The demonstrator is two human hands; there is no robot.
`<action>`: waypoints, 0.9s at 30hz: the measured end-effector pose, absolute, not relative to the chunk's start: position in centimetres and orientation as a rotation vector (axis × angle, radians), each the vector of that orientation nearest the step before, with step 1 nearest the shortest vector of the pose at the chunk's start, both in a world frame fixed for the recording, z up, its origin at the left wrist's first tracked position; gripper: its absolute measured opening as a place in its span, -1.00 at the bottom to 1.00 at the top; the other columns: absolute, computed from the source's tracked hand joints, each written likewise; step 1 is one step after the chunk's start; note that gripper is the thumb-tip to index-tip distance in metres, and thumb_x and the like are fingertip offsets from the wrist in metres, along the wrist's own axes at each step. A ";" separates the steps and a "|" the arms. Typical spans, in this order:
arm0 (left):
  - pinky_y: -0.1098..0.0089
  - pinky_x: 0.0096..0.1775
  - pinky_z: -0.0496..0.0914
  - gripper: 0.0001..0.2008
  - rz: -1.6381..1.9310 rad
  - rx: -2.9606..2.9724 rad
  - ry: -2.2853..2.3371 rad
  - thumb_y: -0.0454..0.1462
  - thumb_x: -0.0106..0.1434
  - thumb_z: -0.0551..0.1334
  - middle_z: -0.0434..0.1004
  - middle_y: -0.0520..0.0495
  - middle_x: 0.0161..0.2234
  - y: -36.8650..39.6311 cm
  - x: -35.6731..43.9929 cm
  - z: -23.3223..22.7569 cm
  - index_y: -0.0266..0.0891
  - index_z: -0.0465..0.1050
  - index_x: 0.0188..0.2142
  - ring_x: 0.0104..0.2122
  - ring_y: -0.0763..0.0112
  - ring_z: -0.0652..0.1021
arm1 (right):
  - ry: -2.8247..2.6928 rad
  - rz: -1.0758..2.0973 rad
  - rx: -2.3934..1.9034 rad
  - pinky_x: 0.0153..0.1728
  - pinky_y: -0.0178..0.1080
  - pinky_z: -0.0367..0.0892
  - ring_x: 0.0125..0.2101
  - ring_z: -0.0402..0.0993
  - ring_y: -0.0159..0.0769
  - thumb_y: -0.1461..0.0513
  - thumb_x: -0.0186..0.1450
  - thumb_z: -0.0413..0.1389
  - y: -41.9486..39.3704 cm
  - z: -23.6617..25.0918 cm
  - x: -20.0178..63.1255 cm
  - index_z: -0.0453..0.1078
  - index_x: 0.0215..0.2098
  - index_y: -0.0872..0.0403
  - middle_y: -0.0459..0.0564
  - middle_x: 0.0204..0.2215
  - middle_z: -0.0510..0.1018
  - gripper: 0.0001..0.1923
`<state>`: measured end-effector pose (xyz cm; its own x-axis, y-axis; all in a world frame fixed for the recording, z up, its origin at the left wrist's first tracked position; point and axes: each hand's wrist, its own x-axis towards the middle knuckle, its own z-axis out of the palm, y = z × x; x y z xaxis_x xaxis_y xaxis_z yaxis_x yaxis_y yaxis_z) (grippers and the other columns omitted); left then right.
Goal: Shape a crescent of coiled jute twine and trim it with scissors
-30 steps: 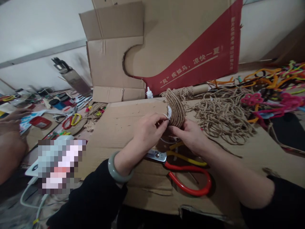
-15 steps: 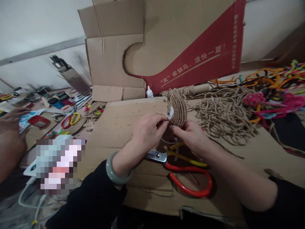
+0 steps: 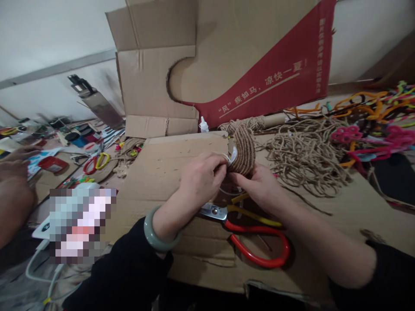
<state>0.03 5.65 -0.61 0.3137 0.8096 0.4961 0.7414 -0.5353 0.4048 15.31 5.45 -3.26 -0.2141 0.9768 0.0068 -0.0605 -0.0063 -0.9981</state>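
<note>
Grasping twine coil point(image 3: 245, 149) in right hand point(image 3: 265, 185) | pinching white strip point(image 3: 234, 153) in left hand point(image 3: 203, 175) | apparently working strip at coil edge | likely requiring steady support next

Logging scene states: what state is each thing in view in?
left hand: fingers bent at white strip, grip unclear
right hand: gripping jute coil
jute coil: wound in rows
loose jute twine: tangled heap
large scissors: lying flat, blades mostly hidden
white nozzle bottle: upright
tall bottle: lid on
printed cardboard: standing
cardboard sheet: lying flat
</note>
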 end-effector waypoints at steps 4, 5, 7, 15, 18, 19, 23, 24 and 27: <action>0.38 -0.28 0.42 -0.86 1.042 2.456 1.446 -0.33 0.24 0.15 0.56 -0.08 -0.36 5.5 0.1 -0.5 -0.26 0.49 -0.34 -0.34 0.40 0.54 | -1.305 1.381 -1.036 -0.33 -0.26 0.39 -0.39 0.47 -0.30 0.19 0.04 0.17 5.5 -3.5 15.3 0.42 -0.29 0.13 -0.03 -0.37 0.58 -0.73; 0.37 -0.27 0.43 -0.86 1.055 2.454 1.432 -0.32 0.24 0.15 0.56 -0.08 -0.36 5.5 0.1 -0.4 -0.26 0.49 -0.33 -0.34 0.40 0.54 | -1.299 1.373 -1.033 -0.32 -0.26 0.39 -0.38 0.47 -0.29 0.19 0.04 0.17 5.5 -3.5 15.3 0.42 -0.30 0.13 -0.03 -0.36 0.57 -0.73; 0.36 -0.25 0.43 -0.86 1.076 2.453 1.411 -0.32 0.25 0.15 0.57 -0.09 -0.35 5.5 0.1 -0.4 -0.26 0.50 -0.33 -0.32 0.39 0.54 | -1.289 1.369 -1.035 -0.31 -0.26 0.39 -0.38 0.46 -0.30 0.18 0.03 0.18 5.4 -3.3 15.3 0.42 -0.32 0.13 -0.04 -0.39 0.56 -0.75; 0.37 -0.26 0.45 -0.87 1.070 2.439 1.372 -0.33 0.24 0.17 0.57 -0.08 -0.35 5.7 0.0 -0.6 -0.25 0.51 -0.34 -0.32 0.40 0.54 | -1.362 1.343 -1.081 -0.30 -0.24 0.39 -0.38 0.45 -0.29 0.21 0.02 0.15 5.4 -3.2 15.4 0.39 -0.35 0.12 -0.05 -0.43 0.54 -0.78; 0.36 -0.25 0.45 -0.86 1.064 2.419 1.383 -0.32 0.24 0.16 0.57 -0.08 -0.35 5.7 0.0 -0.6 -0.25 0.51 -0.34 -0.32 0.40 0.55 | -1.393 1.312 -1.087 -0.30 -0.23 0.40 -0.38 0.46 -0.27 0.20 0.02 0.15 5.5 -3.3 15.5 0.39 -0.35 0.12 -0.04 -0.42 0.55 -0.78; 0.36 -0.25 0.45 -0.86 1.061 2.414 1.381 -0.32 0.24 0.16 0.57 -0.09 -0.35 5.7 0.0 -0.6 -0.25 0.51 -0.34 -0.32 0.41 0.55 | -1.402 1.299 -1.091 -0.31 -0.23 0.40 -0.38 0.46 -0.27 0.21 0.02 0.15 5.6 -3.3 15.5 0.39 -0.35 0.13 -0.04 -0.42 0.55 -0.78; 0.35 -0.25 0.45 -0.85 1.057 2.414 1.365 -0.33 0.24 0.15 0.57 -0.09 -0.33 5.6 0.0 -0.6 -0.26 0.51 -0.34 -0.31 0.40 0.55 | -1.438 1.231 -1.116 -0.30 -0.23 0.40 -0.38 0.46 -0.26 0.23 0.03 0.15 5.6 -3.3 15.7 0.41 -0.35 0.14 -0.03 -0.42 0.55 -0.80; 0.35 -0.25 0.45 -0.85 1.053 2.413 1.362 -0.33 0.24 0.15 0.57 -0.10 -0.34 5.6 -0.1 -0.6 -0.27 0.51 -0.34 -0.32 0.39 0.54 | -1.442 1.221 -1.115 -0.30 -0.22 0.40 -0.38 0.46 -0.26 0.23 0.03 0.15 5.6 -3.3 15.7 0.41 -0.36 0.14 -0.03 -0.42 0.55 -0.80; 0.35 -0.25 0.45 -0.84 1.048 2.402 1.360 -0.33 0.24 0.14 0.56 -0.10 -0.34 5.7 -0.1 -0.5 -0.27 0.51 -0.35 -0.32 0.39 0.54 | -1.429 1.238 -1.106 -0.30 -0.22 0.40 -0.37 0.46 -0.25 0.23 0.04 0.15 5.5 -3.2 15.7 0.42 -0.35 0.13 -0.03 -0.42 0.55 -0.80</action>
<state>-0.07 5.66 -0.52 0.3298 0.8092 0.4861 0.6759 -0.5620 0.4769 15.65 5.52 -3.21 -0.1777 0.9808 0.0800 0.0603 0.0920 -0.9939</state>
